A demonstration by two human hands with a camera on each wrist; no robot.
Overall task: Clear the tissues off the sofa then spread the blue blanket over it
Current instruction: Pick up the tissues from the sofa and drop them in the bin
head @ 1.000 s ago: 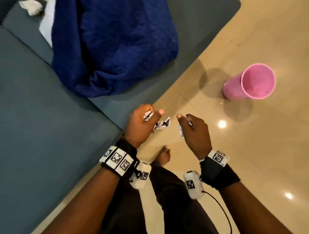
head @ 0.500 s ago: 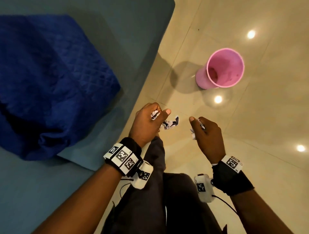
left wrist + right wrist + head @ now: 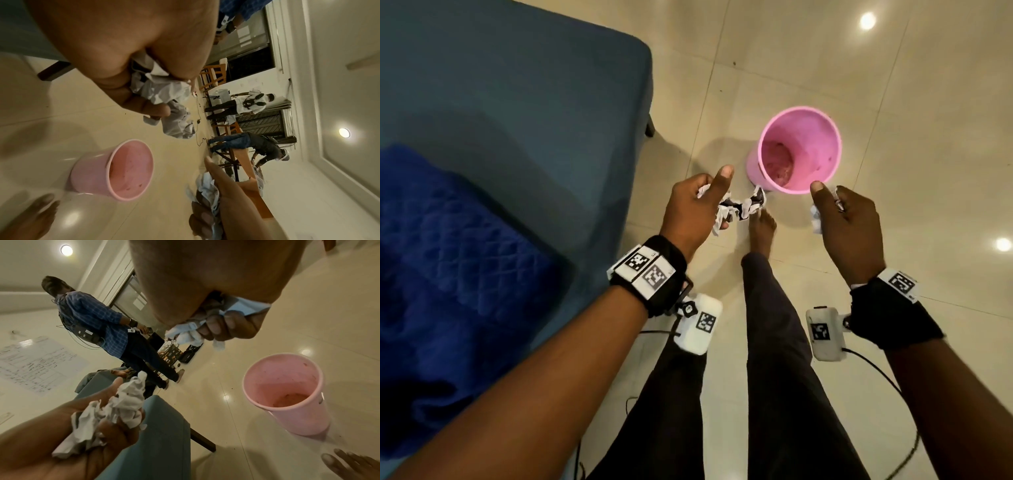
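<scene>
Starting at the left, the blue blanket [image 3: 458, 267] lies bunched on the sofa [image 3: 524, 102], not yet spread, so that half of the job seems wholly undone. No tissue shows on the visible part of the cushion, though its far end is out of frame. Next, the left hand [image 3: 693, 209] clenches a crumpled wad of tissues [image 3: 739, 207] above the floor, just short of the pink bin [image 3: 799, 150]. That bin stands upright on the tiles, holding only faint specks and a dim patch at its bottom. Rightmost, the right hand [image 3: 847, 222] grips a second tissue wad [image 3: 815, 219] near the rim; dropping both appears imminent.
</scene>
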